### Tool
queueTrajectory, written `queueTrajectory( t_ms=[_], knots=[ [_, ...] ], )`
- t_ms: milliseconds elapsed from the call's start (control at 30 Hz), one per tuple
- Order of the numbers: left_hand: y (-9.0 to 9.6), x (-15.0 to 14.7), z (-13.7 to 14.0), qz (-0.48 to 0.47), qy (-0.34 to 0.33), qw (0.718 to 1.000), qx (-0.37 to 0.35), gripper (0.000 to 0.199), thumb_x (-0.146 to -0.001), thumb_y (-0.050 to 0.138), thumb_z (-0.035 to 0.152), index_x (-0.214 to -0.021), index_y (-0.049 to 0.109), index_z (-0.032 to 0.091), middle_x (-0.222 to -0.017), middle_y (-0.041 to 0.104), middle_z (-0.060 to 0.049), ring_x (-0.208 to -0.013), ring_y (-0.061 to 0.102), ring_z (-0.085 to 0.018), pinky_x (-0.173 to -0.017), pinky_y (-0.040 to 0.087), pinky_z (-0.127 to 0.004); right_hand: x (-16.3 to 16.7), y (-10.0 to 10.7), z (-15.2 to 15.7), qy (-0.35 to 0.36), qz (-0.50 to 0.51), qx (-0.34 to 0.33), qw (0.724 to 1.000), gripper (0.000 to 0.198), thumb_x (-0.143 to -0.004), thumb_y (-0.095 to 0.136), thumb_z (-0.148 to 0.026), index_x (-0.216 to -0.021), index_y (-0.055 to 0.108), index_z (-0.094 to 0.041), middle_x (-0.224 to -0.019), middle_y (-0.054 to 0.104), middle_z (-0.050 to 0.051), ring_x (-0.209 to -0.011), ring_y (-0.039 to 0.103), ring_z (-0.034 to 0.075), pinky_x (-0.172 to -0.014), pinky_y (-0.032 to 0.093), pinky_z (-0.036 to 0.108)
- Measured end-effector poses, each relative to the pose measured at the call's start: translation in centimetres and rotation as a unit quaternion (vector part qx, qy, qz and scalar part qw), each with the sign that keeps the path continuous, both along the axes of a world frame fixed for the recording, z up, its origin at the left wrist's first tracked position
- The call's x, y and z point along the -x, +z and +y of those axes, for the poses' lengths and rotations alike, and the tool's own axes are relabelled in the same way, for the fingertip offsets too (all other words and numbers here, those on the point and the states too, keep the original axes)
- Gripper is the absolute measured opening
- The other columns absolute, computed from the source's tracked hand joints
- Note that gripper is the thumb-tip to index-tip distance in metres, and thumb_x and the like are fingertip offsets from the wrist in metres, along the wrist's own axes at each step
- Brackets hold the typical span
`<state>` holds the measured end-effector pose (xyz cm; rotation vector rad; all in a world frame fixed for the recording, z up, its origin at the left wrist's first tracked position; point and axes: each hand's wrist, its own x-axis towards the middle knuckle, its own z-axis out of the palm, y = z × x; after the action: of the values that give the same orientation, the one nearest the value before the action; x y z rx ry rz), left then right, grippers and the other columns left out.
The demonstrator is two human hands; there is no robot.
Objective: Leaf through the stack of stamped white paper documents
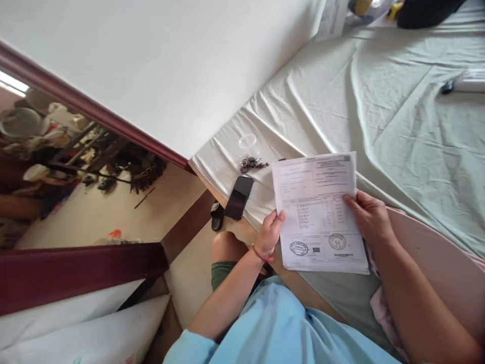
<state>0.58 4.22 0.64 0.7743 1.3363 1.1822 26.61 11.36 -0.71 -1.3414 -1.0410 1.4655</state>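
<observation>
A stack of printed papers (303, 182) is held up in front of me over the edge of the bed. Its top sheet carries a table of text, two round stamps and a small square code. My left hand (270, 233) pinches the left edge, thumb on the front. On the opposite edge my right hand (369, 215) grips the stack, its thumb lying across the sheet. The fingers behind the papers are hidden. Left of the stack lie a dark phone (239, 197) and a bunch of keys (250, 163) on the pale green bedsheet (314, 111).
A clear round ring-like object (247, 140) rests beyond the keys. A dark sandal (217, 216) is on the floor by the bed. White sacks (94, 328) stand at lower left, near a dark red door frame (76, 273). A white wall (170, 65) borders the bed.
</observation>
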Motion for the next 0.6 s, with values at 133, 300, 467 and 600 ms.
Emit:
queueTrajectory(
  t_ms=[133, 300, 467, 600],
  knots=[
    [-1.4, 0.9, -1.5, 0.166, 0.026, 0.986, -0.007, 0.051, -0.092, 0.072, 0.070, -0.108, 0.078, 0.021, -0.098, 0.081, -0.010, -0.104, 0.073, -0.029, -0.094, 0.056, -0.039, 0.3, 0.0, -0.1, 0.039, 0.035, 0.012, 0.999, 0.046, -0.086, 0.079, -0.067, -0.102, 0.076, -0.024, -0.090, 0.080, 0.004, -0.074, 0.073, 0.022, -0.068, 0.063, 0.036],
    [-2.3, 1.8, -1.7, 0.312, 0.019, 0.950, -0.013, 0.049, -0.096, 0.065, 0.071, -0.086, 0.071, 0.024, -0.077, 0.073, -0.006, -0.079, 0.067, -0.025, -0.080, 0.052, -0.035, 0.4, -0.3, 0.0, -0.012, 0.001, -0.034, 0.999, 0.041, -0.085, 0.084, -0.061, -0.096, 0.074, -0.023, -0.092, 0.076, 0.003, -0.080, 0.068, 0.018, -0.072, 0.058, 0.030],
    [-2.5, 1.8, -1.7, 0.299, 0.013, 0.954, -0.024, 0.043, -0.099, 0.064, 0.064, -0.102, 0.075, 0.023, -0.093, 0.080, -0.009, -0.090, 0.073, -0.027, -0.082, 0.054, -0.034, 0.1, -0.4, -0.1, -0.017, -0.020, -0.030, 0.999, 0.036, -0.088, 0.081, -0.059, -0.095, 0.074, -0.023, -0.092, 0.077, 0.004, -0.079, 0.067, 0.019, -0.073, 0.057, 0.033],
    [-2.6, 1.8, -1.9, 0.200, -0.026, 0.979, -0.038, 0.045, -0.102, 0.064, 0.060, -0.123, 0.075, 0.021, -0.120, 0.081, -0.013, -0.111, 0.075, -0.029, -0.098, 0.057, -0.037, 0.1, -0.3, -0.2, -0.015, -0.017, -0.012, 1.000, 0.035, -0.089, 0.080, -0.057, -0.097, 0.075, -0.024, -0.090, 0.076, 0.004, -0.079, 0.067, 0.019, -0.072, 0.056, 0.033]
  ],
)
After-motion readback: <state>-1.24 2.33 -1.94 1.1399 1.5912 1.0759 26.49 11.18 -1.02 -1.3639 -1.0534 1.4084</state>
